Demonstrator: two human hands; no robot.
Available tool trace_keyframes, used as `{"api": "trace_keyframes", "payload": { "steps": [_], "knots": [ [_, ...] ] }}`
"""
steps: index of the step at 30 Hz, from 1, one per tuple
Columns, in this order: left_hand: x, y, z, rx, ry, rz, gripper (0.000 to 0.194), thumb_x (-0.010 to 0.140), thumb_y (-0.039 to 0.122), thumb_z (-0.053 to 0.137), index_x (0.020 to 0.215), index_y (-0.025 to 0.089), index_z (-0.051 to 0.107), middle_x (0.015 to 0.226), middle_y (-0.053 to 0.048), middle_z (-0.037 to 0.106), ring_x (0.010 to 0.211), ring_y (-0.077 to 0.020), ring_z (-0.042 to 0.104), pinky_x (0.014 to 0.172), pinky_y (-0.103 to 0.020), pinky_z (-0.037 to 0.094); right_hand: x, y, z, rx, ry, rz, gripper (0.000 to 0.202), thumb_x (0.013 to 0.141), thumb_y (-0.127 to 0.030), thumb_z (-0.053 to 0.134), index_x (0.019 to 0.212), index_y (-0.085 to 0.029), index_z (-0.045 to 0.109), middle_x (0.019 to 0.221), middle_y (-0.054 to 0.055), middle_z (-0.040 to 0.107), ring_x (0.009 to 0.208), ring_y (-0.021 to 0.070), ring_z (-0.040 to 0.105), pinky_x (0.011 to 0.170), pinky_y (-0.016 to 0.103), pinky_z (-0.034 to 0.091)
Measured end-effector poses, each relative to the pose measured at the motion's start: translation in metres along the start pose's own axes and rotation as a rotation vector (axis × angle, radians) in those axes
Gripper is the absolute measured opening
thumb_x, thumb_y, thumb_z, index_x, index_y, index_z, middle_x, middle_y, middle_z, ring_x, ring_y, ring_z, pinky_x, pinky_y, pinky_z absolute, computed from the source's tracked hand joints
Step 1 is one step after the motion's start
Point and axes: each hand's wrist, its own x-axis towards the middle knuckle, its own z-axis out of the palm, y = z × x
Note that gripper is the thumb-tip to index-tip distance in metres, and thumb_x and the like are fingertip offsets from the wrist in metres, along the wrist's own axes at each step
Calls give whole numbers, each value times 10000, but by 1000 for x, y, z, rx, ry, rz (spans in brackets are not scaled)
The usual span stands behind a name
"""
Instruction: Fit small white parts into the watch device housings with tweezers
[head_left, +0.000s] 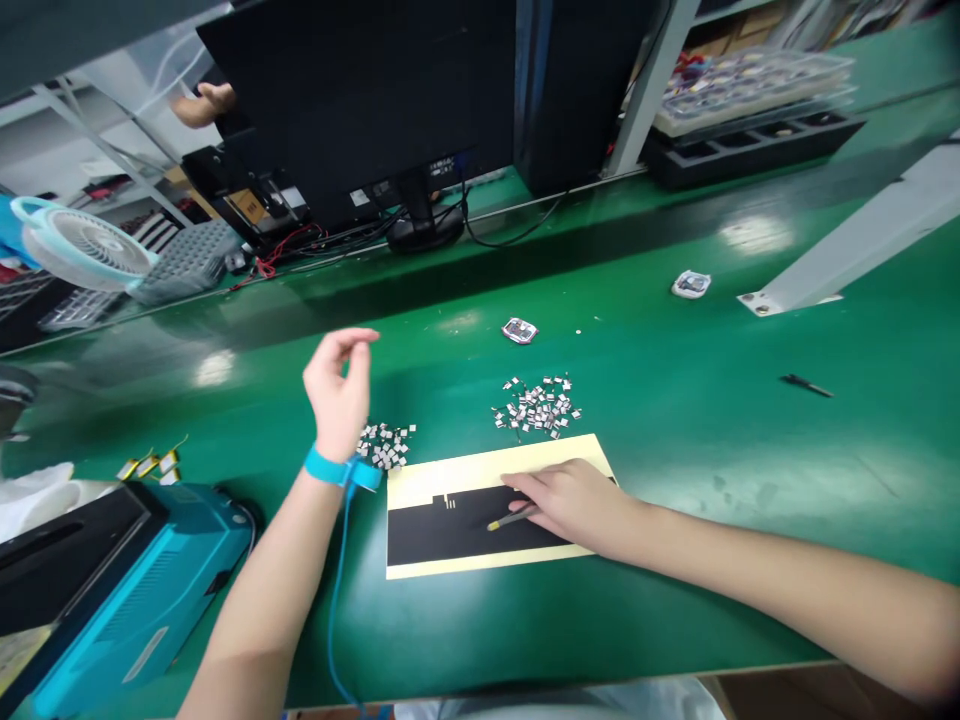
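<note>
My right hand (581,505) grips a slim tool with a yellowish tip that looks like tweezers (511,518). It rests over a yellow sheet (491,462) with a wide black strip (435,535) across it. A small cut-out pattern and several fine marks show near the strip's upper left. My left hand (340,385) is raised above the green table, left of the sheet, its fingers curled in toward the thumb. Whether anything tiny is between those fingertips is hidden. Below it lies a heap of small whitish parts (386,447); a second heap (538,408) sits just beyond the sheet.
A blue strap (330,467) with a cord circles my left wrist. A teal machine (150,590) stands at left, a fan (90,245) and monitor (360,90) behind. Two small devices (519,331), a black pen (806,385) and a metal bracket (847,235) are on the table (675,600).
</note>
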Motion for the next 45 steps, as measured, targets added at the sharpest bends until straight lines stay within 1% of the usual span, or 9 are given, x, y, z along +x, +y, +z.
{"api": "trace_keyframes", "payload": {
  "steps": [6, 10, 20, 24, 30, 33, 36, 41, 45],
  "knots": [
    [34, -102, -1, 365, -195, -116, 436, 732, 216, 513, 1135, 57, 467, 1211, -193, 467, 1148, -273, 432, 963, -377, 352, 4, -4, 0, 9, -31, -19, 283, 789, -186, 585, 1063, -162, 516, 854, 27, 659, 729, 207, 627, 589, 269, 447],
    [36, -135, -5, 432, -396, -131, 549, 738, 284, 504, 1211, 25, 401, 1268, -206, 414, 1204, -288, 367, 1016, -394, 278, 5, -4, 0, 6, -64, -26, 273, 820, -188, 529, 1091, -164, 503, 912, 42, 651, 770, 207, 624, 626, 279, 452],
    [31, -140, -11, 396, -368, -215, 292, 713, 288, 530, 948, 132, 606, 1039, -106, 599, 958, -232, 548, 864, -330, 412, 8, 2, 0, 181, -12, -74, 404, 686, -60, 558, 1073, -166, 512, 845, 35, 663, 684, 220, 625, 582, 275, 440],
    [30, -140, -12, 362, -315, -262, 272, 696, 268, 554, 930, 142, 612, 1008, -100, 630, 924, -236, 570, 839, -346, 425, 5, 8, 2, 389, 198, -67, 179, 808, -142, 417, 917, -168, 557, 773, 35, 645, 644, 148, 596, 583, 232, 436],
    [30, -138, -15, 258, -144, -320, 400, 634, 244, 631, 1002, 103, 562, 986, -134, 636, 867, -217, 605, 775, -337, 480, 6, 14, -6, 666, 512, 38, 360, 928, -369, 235, 784, -168, 496, 570, 15, 499, 486, 123, 471, 462, 230, 394],
    [38, -115, -20, 101, 18, -335, 431, 645, 244, 626, 1030, 79, 523, 1031, -155, 610, 921, -195, 598, 808, -317, 486, 9, 16, -8, 729, 522, 39, 412, 934, -379, 222, 656, -172, 445, 586, 25, 488, 555, 132, 496, 522, 247, 419],
    [42, -61, -28, -247, 205, -338, 382, 622, 231, 656, 968, 110, 549, 1003, -117, 619, 931, -188, 598, 886, -357, 458, 11, 17, -9, 712, 510, 47, 446, 934, -350, 244, 585, -165, 452, 575, 23, 489, 584, 135, 491, 585, 264, 411],
    [21, 54, -40, -511, 44, -187, 380, 653, 177, 661, 1015, 205, 549, 1022, -38, 611, 1019, -195, 558, 928, -346, 452, 6, 20, -14, 582, 519, 43, 499, 910, -398, 281, 512, -166, 472, 488, 16, 441, 531, 141, 440, 562, 270, 344],
    [-3, 107, -45, -450, -130, -41, 471, 633, 151, 684, 1070, 203, 516, 1018, -46, 603, 1011, -207, 561, 860, -322, 509, 3, 21, -17, 553, 486, 32, 517, 905, -435, 273, 498, -169, 448, 466, 5, 439, 447, 111, 414, 487, 244, 312]
  ]
}}
